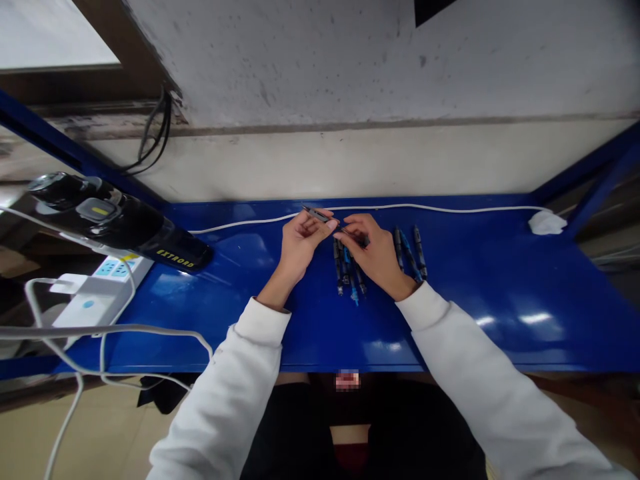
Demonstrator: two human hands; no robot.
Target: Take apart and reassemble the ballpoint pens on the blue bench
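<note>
My left hand (299, 245) is closed, pinching a dark grey pen (315, 214) that points up and left above the blue shelf. Close beside it, my right hand (375, 250) is also closed, with its fingertips around a slim dark pen part (359, 238). Whether the two pieces join between my fingertips, I cannot tell. Below my hands lies a group of several black and blue pens (345, 270), partly hidden by my right hand. To the right of that hand are three more pens (410, 252), two dark and one blue.
A blue metal shelf (490, 267) carries everything. A black bottle-shaped device (125, 220) with yellow lettering stands at the left beside a white power strip (100, 293) with loose cables. One white cable (450, 210) runs along the back to a white lump (547, 222) at right.
</note>
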